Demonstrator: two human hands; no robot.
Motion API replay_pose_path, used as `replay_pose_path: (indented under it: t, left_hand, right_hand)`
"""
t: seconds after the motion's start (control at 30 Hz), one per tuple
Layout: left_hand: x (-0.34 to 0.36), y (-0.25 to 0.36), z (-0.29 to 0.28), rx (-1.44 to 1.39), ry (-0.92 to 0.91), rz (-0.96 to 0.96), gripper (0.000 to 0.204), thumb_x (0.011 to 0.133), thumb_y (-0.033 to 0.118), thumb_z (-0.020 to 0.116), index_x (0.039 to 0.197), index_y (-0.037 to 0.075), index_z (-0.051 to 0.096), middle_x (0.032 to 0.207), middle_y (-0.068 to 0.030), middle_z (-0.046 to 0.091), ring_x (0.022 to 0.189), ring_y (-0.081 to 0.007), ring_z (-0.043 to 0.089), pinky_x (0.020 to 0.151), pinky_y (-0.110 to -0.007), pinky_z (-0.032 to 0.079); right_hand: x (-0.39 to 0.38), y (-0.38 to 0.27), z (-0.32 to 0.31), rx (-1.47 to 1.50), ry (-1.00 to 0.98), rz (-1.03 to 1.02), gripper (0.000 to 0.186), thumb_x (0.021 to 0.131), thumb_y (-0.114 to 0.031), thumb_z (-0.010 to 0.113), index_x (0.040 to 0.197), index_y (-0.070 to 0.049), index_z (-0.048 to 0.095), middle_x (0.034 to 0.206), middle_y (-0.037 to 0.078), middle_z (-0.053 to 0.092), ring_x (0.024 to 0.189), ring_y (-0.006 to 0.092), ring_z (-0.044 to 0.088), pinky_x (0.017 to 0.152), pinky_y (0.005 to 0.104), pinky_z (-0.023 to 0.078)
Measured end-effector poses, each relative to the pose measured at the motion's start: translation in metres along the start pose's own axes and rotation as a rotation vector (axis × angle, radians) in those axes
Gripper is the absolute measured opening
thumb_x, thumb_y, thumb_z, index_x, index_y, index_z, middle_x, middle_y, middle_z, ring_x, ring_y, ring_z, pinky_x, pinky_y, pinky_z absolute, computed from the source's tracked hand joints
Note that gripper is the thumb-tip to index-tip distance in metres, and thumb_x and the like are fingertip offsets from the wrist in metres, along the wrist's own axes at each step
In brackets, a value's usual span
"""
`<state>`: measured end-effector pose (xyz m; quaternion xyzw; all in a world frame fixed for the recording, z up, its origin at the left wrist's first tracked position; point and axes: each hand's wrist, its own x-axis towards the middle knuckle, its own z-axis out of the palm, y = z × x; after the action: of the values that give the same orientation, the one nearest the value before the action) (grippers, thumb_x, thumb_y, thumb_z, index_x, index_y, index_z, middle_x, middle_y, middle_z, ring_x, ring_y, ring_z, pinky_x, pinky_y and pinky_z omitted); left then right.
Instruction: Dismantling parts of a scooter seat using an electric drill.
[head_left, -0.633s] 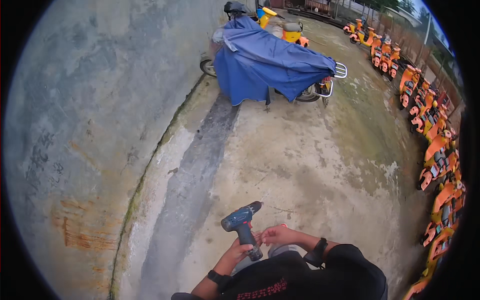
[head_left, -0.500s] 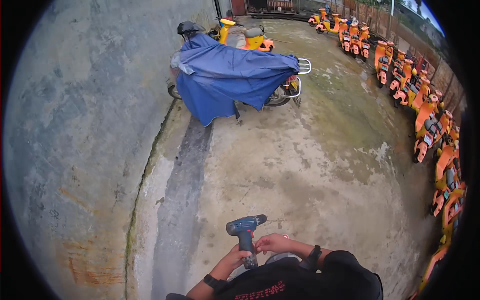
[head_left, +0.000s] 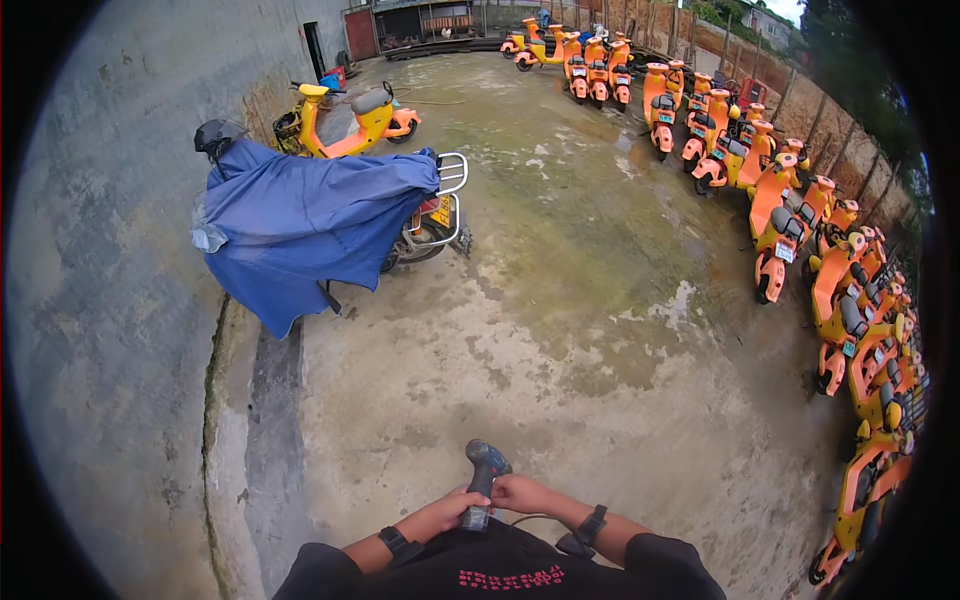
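Holds cordless drill (head_left: 487, 460) in left grip (head_left: 455, 507), with fingers wrapped narrowly around the handle, low in the view and close in front of the black shirt (head_left: 440, 560). Note rounded, dark head of the drill above the grip and battery end below, toward the body. Cannot tell chuck or bit from this angle. Locate right grip (head_left: 520, 494) just beside the right side of the handle, with fingers curled inward and bunched; cannot tell whether touching the drill or pinching a small part. Note obstruction of mid-handle by the left fingers. Identify a dark wristband (head_left: 397, 543) on the left wrist and a similar one on the right. Ahead, see stained concrete floor (head_left: 500, 390), with a dark strip (head_left: 275, 430) along the left side near the grey wall (head_left: 110, 250). Ahead and to the left, near that wall, find a motorbike (head_left: 430, 240) under a blue cover (head_left: 315, 215), with silver rack (head_left: 452, 175) exposed at the rear and dark helmet (head_left: 217, 137) at the opposite end. Beyond it, note a yellow-and-orange scooter (head_left: 365, 120). Along the right, observe a long curving line of orange and yellow scooters (head_left: 775, 230), well apart from both grips.
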<state>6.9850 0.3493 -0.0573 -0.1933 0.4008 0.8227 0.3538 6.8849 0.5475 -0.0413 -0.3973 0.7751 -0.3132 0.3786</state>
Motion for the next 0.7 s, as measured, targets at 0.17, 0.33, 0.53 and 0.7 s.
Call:
replay_pose_path:
  t: [0.17, 0.33, 0.53, 0.7]
  left_hand:
    - [0.133, 0.122, 0.043, 0.23, -0.002, 0.145, 0.041, 0.082, 0.013, 0.066, 0.12, 0.002, 0.055, 0.099, -0.007, 0.064, 0.089, -0.0163, 0.063, 0.079, -0.031, 0.051]
    - [0.28, 0.267, 0.118, 0.947, -0.024, 0.432, 0.045, 0.073, 0.019, 0.07, 0.112, -0.001, 0.058, 0.104, -0.0163, 0.063, 0.099, -0.0291, 0.063, 0.083, -0.039, 0.051]
    - [0.413, 0.391, 0.153, 1.37, -0.093, 0.845, 0.06, 0.075, 0.033, 0.071, 0.12, -0.002, 0.05, 0.116, -0.0255, 0.056, 0.109, -0.0407, 0.055, 0.095, -0.047, 0.044]
    - [0.532, 0.49, 0.1, 1.017, -0.197, 0.485, 0.041, 0.094, 0.028, 0.058, 0.123, 0.001, 0.05, 0.103, -0.0179, 0.063, 0.099, -0.0296, 0.061, 0.087, -0.039, 0.048]
  right_hand:
    - [0.014, 0.114, -0.137, 0.873, -0.01, 0.167, 0.084, 0.089, -0.042, 0.067, 0.145, 0.006, 0.026, 0.141, 0.025, 0.043, 0.124, 0.0274, 0.051, 0.098, 0.0389, 0.047]
    - [0.057, 0.169, -0.286, 0.744, 0.334, 0.167, 0.068, 0.089, -0.034, 0.07, 0.138, 0.0, 0.036, 0.132, 0.013, 0.05, 0.124, 0.0217, 0.049, 0.105, 0.0399, 0.04]
    - [0.095, 0.208, -0.426, 1.425, 0.948, 0.009, 0.042, 0.086, -0.005, 0.062, 0.126, -0.002, 0.049, 0.121, 0.011, 0.059, 0.116, 0.0241, 0.057, 0.1, 0.0394, 0.047]
    - [0.124, 0.275, -0.564, 1.169, 0.724, 0.102, 0.043, 0.079, 0.003, 0.058, 0.122, 0.003, 0.053, 0.108, 0.011, 0.064, 0.102, 0.0245, 0.065, 0.088, 0.0368, 0.053]
